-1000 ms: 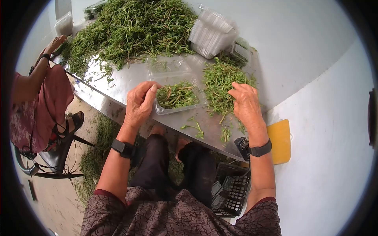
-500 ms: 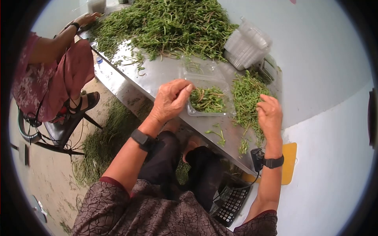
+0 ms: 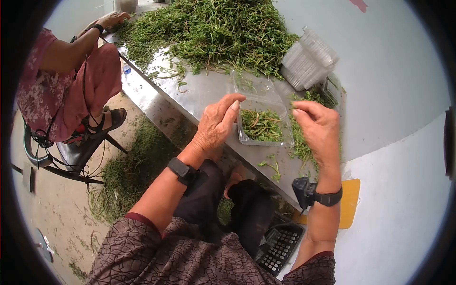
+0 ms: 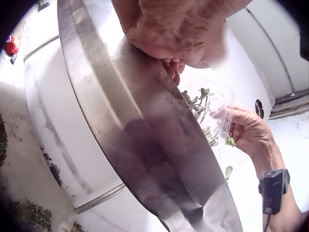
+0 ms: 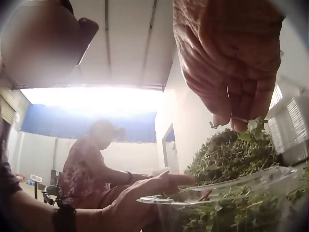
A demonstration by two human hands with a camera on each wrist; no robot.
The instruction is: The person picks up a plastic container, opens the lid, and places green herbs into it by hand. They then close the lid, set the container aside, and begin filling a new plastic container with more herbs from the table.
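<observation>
A clear plastic box [image 3: 288, 141] with its lid laid back holds green stems [image 3: 261, 124] on the metal table. My left hand [image 3: 218, 121] is at the box's left edge, thumb and forefinger at its rim. My right hand [image 3: 321, 130] is above the small heap of greens [image 3: 300, 149] beside the box. In the right wrist view, the fingertips of my right hand [image 5: 231, 72] pinch a small green sprig [image 5: 253, 130] above the box.
A large heap of greens [image 3: 228, 33] covers the table's back. Stacked clear boxes [image 3: 308, 59] stand back right. Another person [image 3: 71, 80] sits at the left. A black crate [image 3: 280, 247] and a yellow board [image 3: 349, 204] are below the table's right side.
The head view has shifted, so the table sits further right in it. My right hand has moved from over the small heap toward the box. My left hand stays at the box's edge.
</observation>
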